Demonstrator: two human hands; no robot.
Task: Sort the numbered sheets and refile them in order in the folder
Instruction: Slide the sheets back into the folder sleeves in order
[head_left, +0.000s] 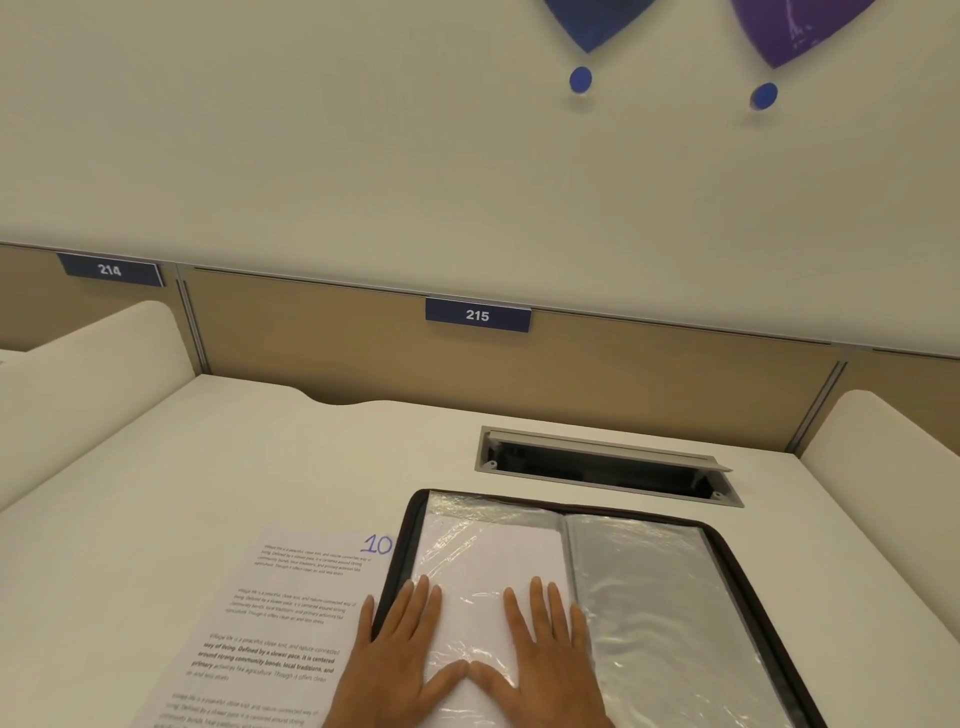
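Note:
A black zip folder (727, 558) lies open on the white desk, its clear plastic sleeves showing. The left-hand sleeve (483, 551) holds a white sheet. Both of my hands lie flat on that sleeve with straight fingers, thumbs nearly touching: my left hand (395, 654) near the folder's left edge, my right hand (545, 654) beside the spine. The right-hand sleeve (654, 597) looks grey and shiny. To the left of the folder lies a printed sheet (275, 629) marked 10 in blue at its top right corner; its right edge is tucked under the folder.
A recessed grey cable tray (602, 462) sits open in the desk just behind the folder. A tan partition with the label 215 (478, 315) closes the back. White side dividers stand at the left (88, 379) and right (883, 447).

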